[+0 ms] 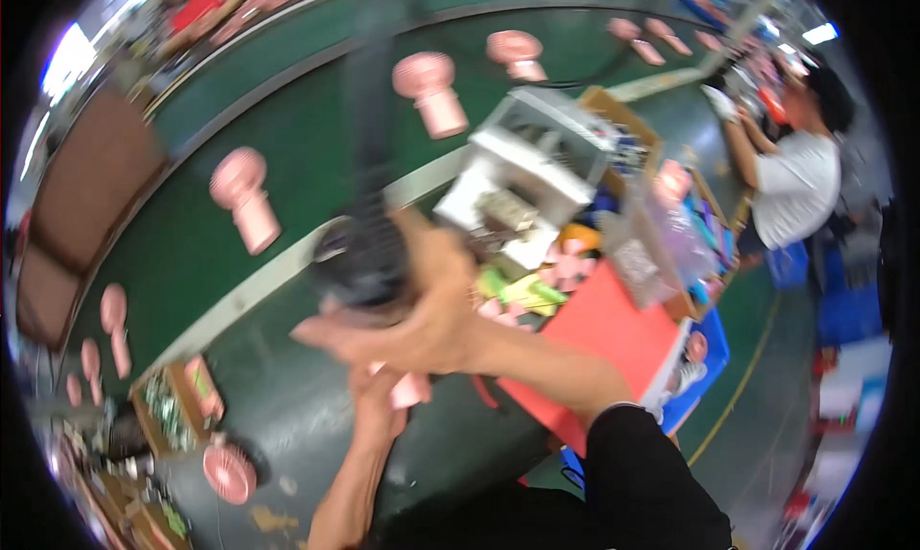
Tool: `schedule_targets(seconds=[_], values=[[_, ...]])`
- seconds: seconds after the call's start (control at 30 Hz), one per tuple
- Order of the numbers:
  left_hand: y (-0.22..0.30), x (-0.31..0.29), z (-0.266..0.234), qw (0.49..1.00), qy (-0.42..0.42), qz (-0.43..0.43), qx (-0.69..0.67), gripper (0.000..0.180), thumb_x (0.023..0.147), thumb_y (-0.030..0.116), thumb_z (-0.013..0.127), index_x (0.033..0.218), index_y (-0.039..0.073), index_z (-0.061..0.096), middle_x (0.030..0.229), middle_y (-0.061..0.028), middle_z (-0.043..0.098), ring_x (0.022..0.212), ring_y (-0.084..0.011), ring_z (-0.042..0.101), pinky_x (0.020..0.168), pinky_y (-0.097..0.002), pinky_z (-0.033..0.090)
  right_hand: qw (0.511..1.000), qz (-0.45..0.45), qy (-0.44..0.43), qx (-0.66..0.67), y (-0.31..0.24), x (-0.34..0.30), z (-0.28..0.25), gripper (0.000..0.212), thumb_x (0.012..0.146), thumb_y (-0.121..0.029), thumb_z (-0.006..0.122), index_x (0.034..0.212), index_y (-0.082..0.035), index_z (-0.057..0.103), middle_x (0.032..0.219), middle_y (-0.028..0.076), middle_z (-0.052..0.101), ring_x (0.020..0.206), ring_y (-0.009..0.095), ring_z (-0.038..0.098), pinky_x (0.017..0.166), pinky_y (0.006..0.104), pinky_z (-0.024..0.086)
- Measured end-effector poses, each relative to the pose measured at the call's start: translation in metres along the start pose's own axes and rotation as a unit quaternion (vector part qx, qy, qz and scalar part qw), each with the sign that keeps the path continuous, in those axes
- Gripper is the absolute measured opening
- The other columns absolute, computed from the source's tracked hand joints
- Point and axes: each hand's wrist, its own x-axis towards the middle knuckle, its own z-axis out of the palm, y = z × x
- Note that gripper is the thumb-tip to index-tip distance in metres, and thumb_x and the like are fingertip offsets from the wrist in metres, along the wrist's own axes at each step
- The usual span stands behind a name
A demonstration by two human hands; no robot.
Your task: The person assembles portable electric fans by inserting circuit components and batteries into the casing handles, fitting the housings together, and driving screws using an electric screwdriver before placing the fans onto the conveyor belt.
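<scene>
"Grip first: who's holding what?"

"The right hand (426,306) is curling closely around a black tool (359,258) (it's blurring, so I'm skipping its detail)."

"And the pink piece (410,389)?"

"It's sitting just below the right fingers, on the wearer's side, and showing at the right edge of the left hand (372,387). That hand is touching it, so it's the nearer one. Its fingertips are hiding behind the right hand; I can't tell how closed they are."

"Which way is the piece's long axis running?"

"Too much is being covered to tell."

"Farther out?"

"Right of the fingers, a red sheet (604,344) is lying; beyond the tool, pink fans (426,85) are resting on a green belt (321,133)."
</scene>
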Motion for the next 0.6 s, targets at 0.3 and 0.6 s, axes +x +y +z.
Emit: schedule_targets(seconds=[0.3, 0.6], values=[[0.018, 0.004, 0.001, 0.998, -0.033, -0.044, 0.006, 0.028, 0.087, 0.011, 0.056, 0.109, -0.003, 0.046, 0.073, -0.0129, 0.058, 0.056, -0.0202, 0.058, 0.044, -0.0326, 0.048, 0.993, -0.107, -0.031, -0.031, 0.005, 0.01, 0.0, 0.048, 0.066, -0.017, 0.085, 0.101, -0.001, 0.056, 0.075, 0.005, 0.064, 0.061, 0.008, 0.06, 0.058, 0.0251, 0.049], [0.004, 0.006, 0.014, 0.994, -0.01, -0.085, -0.07, 0.034, 0.087, 0.005, 0.059, 0.117, 0.003, 0.043, 0.086, -0.0141, 0.06, 0.056, -0.0212, 0.059, 0.042, -0.033, 0.047, 0.996, -0.087, -0.014, -0.006, -0.012, -0.009, -0.023, 0.051, 0.069, 0.012, 0.074, 0.112, 0.003, 0.049, 0.082, 0.012, 0.063, 0.071, 0.014, 0.062, 0.062, 0.028, 0.052]])
